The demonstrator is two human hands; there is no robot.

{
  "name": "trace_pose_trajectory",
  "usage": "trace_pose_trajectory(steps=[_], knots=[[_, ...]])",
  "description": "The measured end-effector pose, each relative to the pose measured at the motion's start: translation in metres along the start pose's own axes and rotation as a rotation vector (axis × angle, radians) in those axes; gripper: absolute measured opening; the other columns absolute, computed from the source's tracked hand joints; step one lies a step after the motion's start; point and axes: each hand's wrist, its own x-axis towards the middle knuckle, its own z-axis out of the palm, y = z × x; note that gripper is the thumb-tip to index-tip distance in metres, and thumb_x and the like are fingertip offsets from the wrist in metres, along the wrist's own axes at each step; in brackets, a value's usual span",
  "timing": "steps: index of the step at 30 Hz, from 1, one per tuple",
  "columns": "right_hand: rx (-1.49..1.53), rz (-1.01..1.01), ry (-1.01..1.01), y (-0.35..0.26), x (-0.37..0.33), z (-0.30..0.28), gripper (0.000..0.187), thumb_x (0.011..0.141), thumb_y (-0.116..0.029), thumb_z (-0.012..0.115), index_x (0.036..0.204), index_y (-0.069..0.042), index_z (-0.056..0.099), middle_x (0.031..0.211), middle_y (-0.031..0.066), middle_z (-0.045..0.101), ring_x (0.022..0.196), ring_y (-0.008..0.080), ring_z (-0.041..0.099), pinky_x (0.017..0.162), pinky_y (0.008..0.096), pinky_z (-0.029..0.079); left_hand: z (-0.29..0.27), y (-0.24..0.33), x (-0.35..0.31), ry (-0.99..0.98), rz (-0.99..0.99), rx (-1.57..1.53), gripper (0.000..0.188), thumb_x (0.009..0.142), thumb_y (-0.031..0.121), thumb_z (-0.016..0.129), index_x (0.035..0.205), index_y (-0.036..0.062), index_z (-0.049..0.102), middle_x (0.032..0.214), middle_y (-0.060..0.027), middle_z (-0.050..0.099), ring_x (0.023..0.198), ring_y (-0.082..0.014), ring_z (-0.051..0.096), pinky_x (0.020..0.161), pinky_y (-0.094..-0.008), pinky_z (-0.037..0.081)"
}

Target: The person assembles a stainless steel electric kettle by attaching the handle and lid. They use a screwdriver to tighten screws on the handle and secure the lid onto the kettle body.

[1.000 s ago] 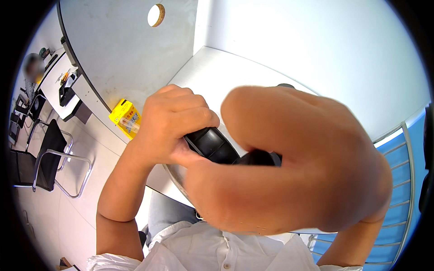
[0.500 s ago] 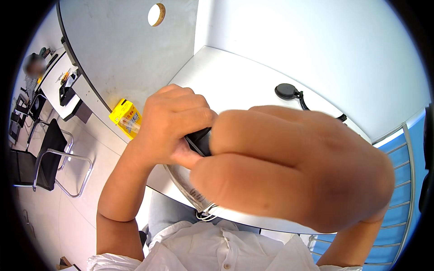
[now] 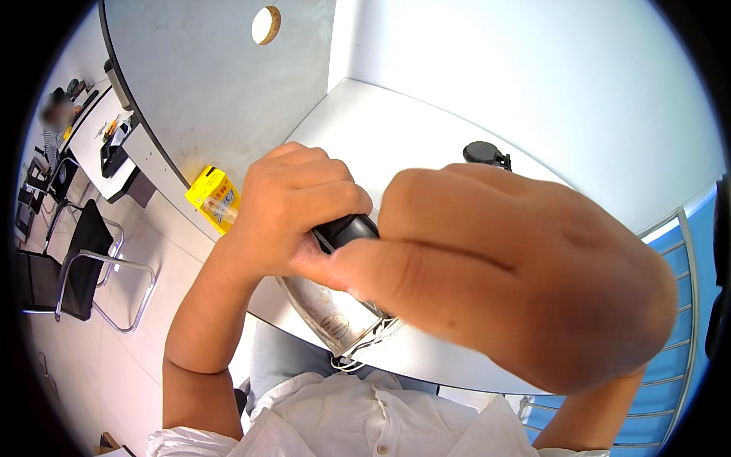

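Observation:
My left hand [image 3: 301,206] is curled around a black, smooth-sided object [image 3: 349,231] above the desk. Its kind does not show, since fingers cover most of it. Large and close to view, my right hand [image 3: 518,274] is closed at the other side of the same object, thumb reaching toward my left thumb. The right fingertips are hidden behind the hand. Below both hands, a greyish see-through plastic pouch [image 3: 316,308] with a round mark lies at the desk's near edge. White cables [image 3: 358,356] trail beside it.
A yellow box [image 3: 213,196] stands left of my left forearm. Farther back on the white desk [image 3: 381,114] is a round black pad on an arm [image 3: 481,152]. A grey partition [image 3: 205,84] rises at left; beyond it are black chairs [image 3: 80,266] and a seated person [image 3: 57,126].
My right hand has shifted slightly right and tilted, so more of the black object and the plastic pouch shows. My left hand has barely moved.

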Motion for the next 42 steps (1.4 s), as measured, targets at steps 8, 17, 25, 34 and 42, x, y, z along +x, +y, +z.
trace_pose_trajectory(steps=[8, 17, 25, 34, 42], knots=[[-0.216, 0.106, -0.182, -0.018, 0.018, -0.009, 0.021, 0.071, -0.018, 0.073, 0.078, -0.008, 0.055, 0.061, 0.0020, 0.036, 0.046, 0.0164, 0.033, 0.039, 0.0293, 0.025, 0.000, -0.003, -0.003, -0.024, -0.002, 0.061, 0.057, 0.050, 0.063, 0.078, 0.071, 0.0137, 0.060, 0.061, 0.0013, 0.049, 0.056, -0.0193, 0.048, 0.055, -0.0316, 0.034], [-0.073, 0.001, -0.170, 0.003, 0.006, -0.005, 0.024, 0.066, -0.018, 0.074, 0.079, -0.009, 0.055, 0.065, 0.0023, 0.042, 0.050, 0.0190, 0.040, 0.042, 0.0289, 0.032, 0.001, -0.002, -0.003, -0.021, -0.010, 0.043, 0.048, 0.052, 0.055, 0.079, 0.071, 0.0137, 0.061, 0.062, 0.0015, 0.050, 0.056, -0.0190, 0.048, 0.054, -0.0314, 0.034], [-0.002, 0.048, -0.114, 0.000, 0.004, -0.001, 0.022, 0.065, -0.013, 0.071, 0.082, -0.009, 0.056, 0.065, 0.0014, 0.040, 0.052, 0.0185, 0.041, 0.044, 0.0295, 0.033, 0.005, -0.004, -0.003, 0.024, 0.006, 0.008, 0.043, 0.051, 0.049, 0.078, 0.070, 0.0141, 0.061, 0.061, 0.0018, 0.050, 0.055, -0.0189, 0.048, 0.055, -0.0310, 0.034], [-0.194, 0.163, -0.458, -0.016, 0.015, -0.022, 0.019, 0.069, -0.017, 0.069, 0.082, -0.009, 0.057, 0.066, 0.0017, 0.044, 0.052, 0.0208, 0.042, 0.043, 0.0316, 0.032, 0.001, -0.004, -0.004, -0.064, -0.040, 0.092, 0.055, 0.052, 0.063, 0.077, 0.071, 0.0138, 0.062, 0.062, 0.0015, 0.051, 0.056, -0.0189, 0.048, 0.055, -0.0311, 0.035], [-0.230, -0.107, -0.212, 0.004, 0.013, -0.017, 0.023, 0.063, -0.014, 0.072, 0.079, -0.008, 0.056, 0.070, 0.0026, 0.043, 0.049, 0.0158, 0.040, 0.041, 0.0298, 0.029, 0.002, -0.005, -0.001, -0.003, 0.030, 0.009, 0.051, 0.053, 0.058, 0.077, 0.072, 0.0132, 0.061, 0.062, 0.0010, 0.050, 0.056, -0.0194, 0.048, 0.055, -0.0316, 0.035]])
